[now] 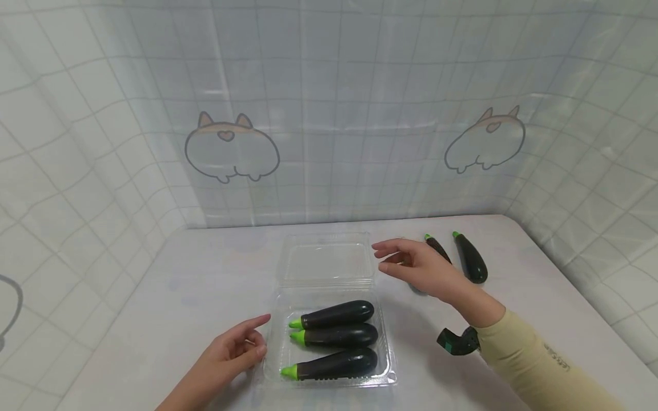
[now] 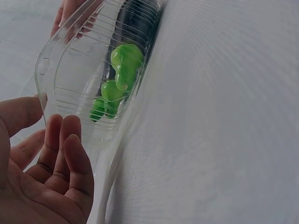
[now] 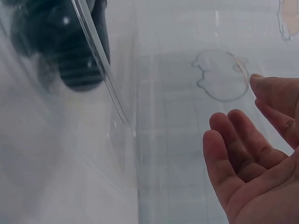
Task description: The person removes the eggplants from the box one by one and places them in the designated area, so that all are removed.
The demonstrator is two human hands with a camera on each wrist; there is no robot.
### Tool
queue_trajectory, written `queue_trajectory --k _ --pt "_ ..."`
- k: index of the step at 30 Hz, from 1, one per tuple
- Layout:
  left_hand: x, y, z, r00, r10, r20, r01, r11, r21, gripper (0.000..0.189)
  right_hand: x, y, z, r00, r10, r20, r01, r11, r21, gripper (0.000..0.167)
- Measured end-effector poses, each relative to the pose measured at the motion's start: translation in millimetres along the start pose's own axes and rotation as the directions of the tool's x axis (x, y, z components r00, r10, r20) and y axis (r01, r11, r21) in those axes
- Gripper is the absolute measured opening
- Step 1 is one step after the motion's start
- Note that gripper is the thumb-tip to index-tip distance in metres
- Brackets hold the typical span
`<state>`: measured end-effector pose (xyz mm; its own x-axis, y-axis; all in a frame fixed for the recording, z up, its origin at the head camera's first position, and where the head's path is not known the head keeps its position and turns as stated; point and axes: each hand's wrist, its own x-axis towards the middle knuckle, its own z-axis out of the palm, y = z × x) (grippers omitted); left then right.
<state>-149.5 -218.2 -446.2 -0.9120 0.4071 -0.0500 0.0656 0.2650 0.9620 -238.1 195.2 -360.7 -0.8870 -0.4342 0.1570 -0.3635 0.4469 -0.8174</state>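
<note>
A clear plastic clamshell box [image 1: 275,342] lies with its lid [image 1: 325,262] folded back. Three dark eggplants [image 1: 339,335] with green stems lie side by side in its base. In the left wrist view their green stems [image 2: 126,65] show through the ribbed wall. My left hand [image 1: 233,351] is at the box's left edge, fingers loosely bent; a fingertip [image 2: 35,109] seems to touch the rim. Holding nothing, my right hand [image 1: 418,268] is raised beside the lid's right edge, fingers relaxed and apart from the lid.
To the right lies an eggplant [image 1: 470,258]; a second eggplant [image 1: 437,246] is partly hidden behind my right hand. A black curved piece [image 1: 457,341] sits by my right wrist. Grid-patterned curtains [image 1: 329,142] enclose the white table [image 1: 205,274] at the back and sides.
</note>
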Motion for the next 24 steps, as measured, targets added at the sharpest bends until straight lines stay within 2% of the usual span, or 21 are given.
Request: queue_trajectory --k 4,7,11,15,24 --pt "1.2 0.6 0.3 0.999 -0.045 -0.010 0.045 0.999 -0.008 0.061 1.5 1 11 0.999 -0.019 0.040 0.018 1.000 0.024 0.040" --pt "2.2 0.9 0.9 0.998 -0.055 -0.013 0.055 0.998 -0.004 0.061 2.8 1 19 0.997 -0.040 0.069 0.036 0.998 0.051 0.039" --pt "2.8 0.4 1.8 0.999 -0.034 -0.013 0.034 0.999 0.012 0.060 4.5 1 31 0.994 -0.043 0.098 0.037 0.997 0.064 0.037" --pt "3.4 -0.2 1.5 0.999 -0.043 -0.024 0.044 0.999 0.014 0.060 6.1 2 42 0.991 -0.039 0.124 0.030 0.997 0.078 0.036" --pt "4.5 -1.5 2.0 1.000 -0.014 -0.007 0.014 1.000 -0.010 0.060 8.7 5 62 0.981 -0.050 0.189 0.025 0.991 0.135 0.035"
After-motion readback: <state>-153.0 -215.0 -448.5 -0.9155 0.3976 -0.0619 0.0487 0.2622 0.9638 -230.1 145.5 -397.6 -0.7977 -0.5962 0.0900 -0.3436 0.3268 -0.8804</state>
